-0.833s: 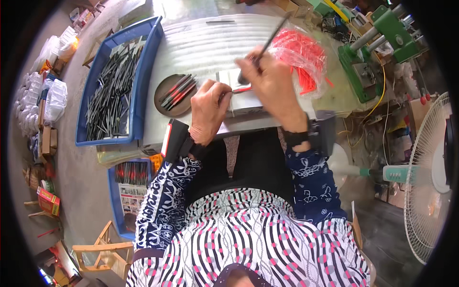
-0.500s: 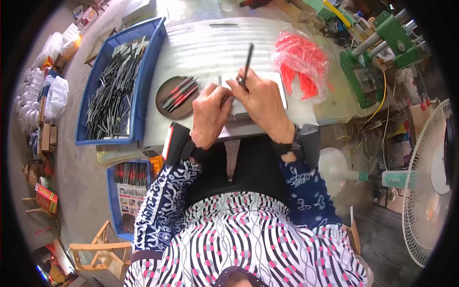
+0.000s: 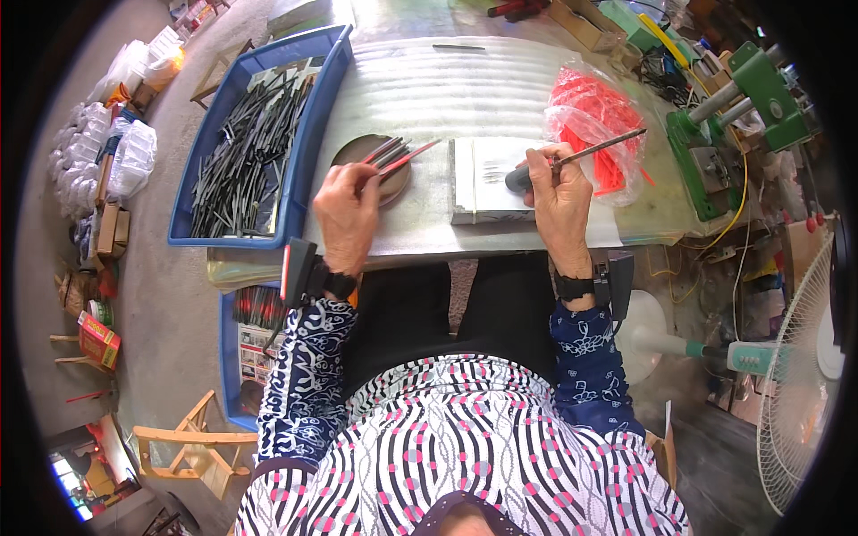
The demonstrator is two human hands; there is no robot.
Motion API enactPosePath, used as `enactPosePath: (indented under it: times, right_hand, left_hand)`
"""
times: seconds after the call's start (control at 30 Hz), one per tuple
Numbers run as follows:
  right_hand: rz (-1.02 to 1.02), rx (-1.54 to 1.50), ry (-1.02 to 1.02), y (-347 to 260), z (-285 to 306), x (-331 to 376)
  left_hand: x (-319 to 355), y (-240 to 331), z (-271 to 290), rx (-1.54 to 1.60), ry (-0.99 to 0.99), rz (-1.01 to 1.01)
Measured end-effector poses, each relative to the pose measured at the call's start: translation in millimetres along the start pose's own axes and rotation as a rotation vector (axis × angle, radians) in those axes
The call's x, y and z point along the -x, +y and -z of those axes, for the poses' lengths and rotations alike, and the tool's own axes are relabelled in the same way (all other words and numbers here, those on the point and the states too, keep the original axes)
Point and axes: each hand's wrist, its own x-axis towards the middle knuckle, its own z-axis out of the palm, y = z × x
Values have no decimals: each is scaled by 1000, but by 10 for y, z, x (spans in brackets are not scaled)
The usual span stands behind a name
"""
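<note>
My left hand (image 3: 346,219) is at the near left side of a round brown dish (image 3: 393,189), its fingers pinched on a thin red stick (image 3: 418,153) that reaches out over the dish. Several slim black and red sticks (image 3: 386,150) lie in the dish, partly behind my fingers. My right hand (image 3: 563,201) is raised at the right edge of a white-topped block (image 3: 483,174). It grips a slim dark-shafted tool (image 3: 612,141) with a rounded grey end (image 3: 517,180); the shaft points up and right. The tool's exact kind is not clear.
A blue crate (image 3: 181,214) full of black sticks stands on the table's left. Red strips in clear plastic (image 3: 594,116) lie at the right, beside a green metal press (image 3: 702,170). A white fan (image 3: 804,375) stands at the lower right, a lower blue tray (image 3: 230,357) at left.
My hands have moved apart from over the white block: the left went to the dish, the right shifted right. The dark tool has swung from upright to slanting right. The whole view has shifted slightly.
</note>
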Motion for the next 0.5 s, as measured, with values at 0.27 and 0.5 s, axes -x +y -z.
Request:
enactPosePath:
  times: [0.27,0.5]
  right_hand:
    - [-23,-62,-9,-21,-3,-16]
    - [-22,-104,38,-42,-32,4]
  left_hand:
    - [6,-331,108,-193,-18,39]
    - [-26,-405,94,-201,14,-34]
